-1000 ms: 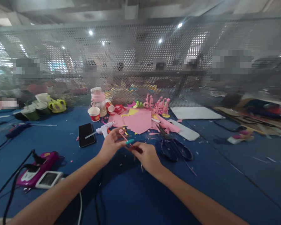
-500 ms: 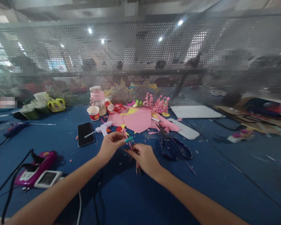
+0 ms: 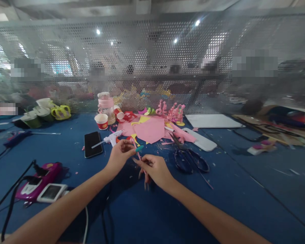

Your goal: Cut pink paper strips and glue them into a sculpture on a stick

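A thin pink paper strip slants between my two hands above the blue table. My left hand pinches its upper part between thumb and fingers; a long teal nail shows on the thumb. Just below and to the right, my right hand is closed on the lower part of the strip, its other fingers curled underneath. Beyond the hands lie pink paper sheets with red and yellow scraps. Big scissors with dark blue handles rest right of my right hand, partly open. A white glue gun lies behind my left hand.
A black phone lies left of the glue gun. Purple power strip and cables sit at the near left. Paper cups, a bottle and curled pink paper pieces stand before the perforated metal screen. A white board is at right.
My left hand and right hand stay on the strip with only slight shifts. The fingers under my right hand have spread a little lower and show more.
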The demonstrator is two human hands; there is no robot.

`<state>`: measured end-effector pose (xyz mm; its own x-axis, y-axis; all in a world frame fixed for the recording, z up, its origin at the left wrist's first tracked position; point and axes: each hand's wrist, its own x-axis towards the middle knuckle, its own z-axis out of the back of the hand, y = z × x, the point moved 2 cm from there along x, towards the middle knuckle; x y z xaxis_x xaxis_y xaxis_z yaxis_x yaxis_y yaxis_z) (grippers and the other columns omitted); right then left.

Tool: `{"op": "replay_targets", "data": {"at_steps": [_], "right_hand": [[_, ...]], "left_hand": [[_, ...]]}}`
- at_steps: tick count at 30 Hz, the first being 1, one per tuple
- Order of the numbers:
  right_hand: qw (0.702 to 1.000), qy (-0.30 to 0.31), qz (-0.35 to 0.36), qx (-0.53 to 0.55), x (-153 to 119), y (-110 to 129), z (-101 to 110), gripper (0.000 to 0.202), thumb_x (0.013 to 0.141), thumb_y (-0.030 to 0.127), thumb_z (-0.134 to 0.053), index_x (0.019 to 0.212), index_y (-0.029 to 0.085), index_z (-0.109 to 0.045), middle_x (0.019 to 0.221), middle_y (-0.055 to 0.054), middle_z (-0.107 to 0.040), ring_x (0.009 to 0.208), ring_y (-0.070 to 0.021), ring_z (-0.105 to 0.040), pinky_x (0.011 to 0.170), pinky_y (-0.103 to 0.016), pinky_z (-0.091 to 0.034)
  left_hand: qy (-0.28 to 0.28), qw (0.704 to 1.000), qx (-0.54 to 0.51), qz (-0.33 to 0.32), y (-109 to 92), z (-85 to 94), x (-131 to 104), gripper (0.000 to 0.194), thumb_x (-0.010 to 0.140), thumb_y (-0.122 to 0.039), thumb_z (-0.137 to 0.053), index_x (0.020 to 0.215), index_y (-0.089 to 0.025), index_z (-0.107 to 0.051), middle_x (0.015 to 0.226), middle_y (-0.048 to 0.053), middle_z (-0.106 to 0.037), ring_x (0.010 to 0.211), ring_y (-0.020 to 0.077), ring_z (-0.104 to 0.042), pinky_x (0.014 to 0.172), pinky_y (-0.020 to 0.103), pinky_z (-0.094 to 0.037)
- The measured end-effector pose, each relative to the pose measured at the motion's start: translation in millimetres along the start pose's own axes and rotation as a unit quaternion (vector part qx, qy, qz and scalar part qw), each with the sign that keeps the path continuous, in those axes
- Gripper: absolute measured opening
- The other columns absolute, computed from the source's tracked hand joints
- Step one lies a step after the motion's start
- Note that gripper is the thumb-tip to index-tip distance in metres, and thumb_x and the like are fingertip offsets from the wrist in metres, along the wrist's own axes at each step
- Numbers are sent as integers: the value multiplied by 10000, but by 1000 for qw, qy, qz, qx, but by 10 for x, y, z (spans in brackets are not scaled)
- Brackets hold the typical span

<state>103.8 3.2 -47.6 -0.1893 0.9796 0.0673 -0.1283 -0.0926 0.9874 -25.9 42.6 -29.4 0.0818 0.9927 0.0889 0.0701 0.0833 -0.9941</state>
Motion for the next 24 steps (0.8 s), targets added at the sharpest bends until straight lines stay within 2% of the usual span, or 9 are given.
{"op": "replay_targets", "data": {"at_steps": [6,14,24], "right_hand": [[998,-5,39,-49,3,-43,8,374,665,516,-578,562,165,-500,392,44,-482,246,-66,-440,256,-150,-288],[986,-20,100,-131,13,-40,29,328,714,457,-554,561,170,-508,428,28,-497,279,-69,-425,290,-177,-289],[956,-53,190,-219,15,-7,52,300,747,349,-553,517,160,-510,449,30,-483,411,-76,-435,405,-181,-305]], "left_hand": [[-19,997,47,-65,-3,49,12,160,585,-218,-655,656,-141,-534,556,-47,-554,526,81,-532,521,199,-419],[-33,996,35,-70,-36,31,-9,149,572,-237,-642,611,-140,-537,539,-38,-549,518,99,-541,523,221,-439],[-30,995,61,-74,9,65,13,127,581,-227,-633,611,-145,-541,525,-46,-529,518,100,-528,542,227,-431]]}}
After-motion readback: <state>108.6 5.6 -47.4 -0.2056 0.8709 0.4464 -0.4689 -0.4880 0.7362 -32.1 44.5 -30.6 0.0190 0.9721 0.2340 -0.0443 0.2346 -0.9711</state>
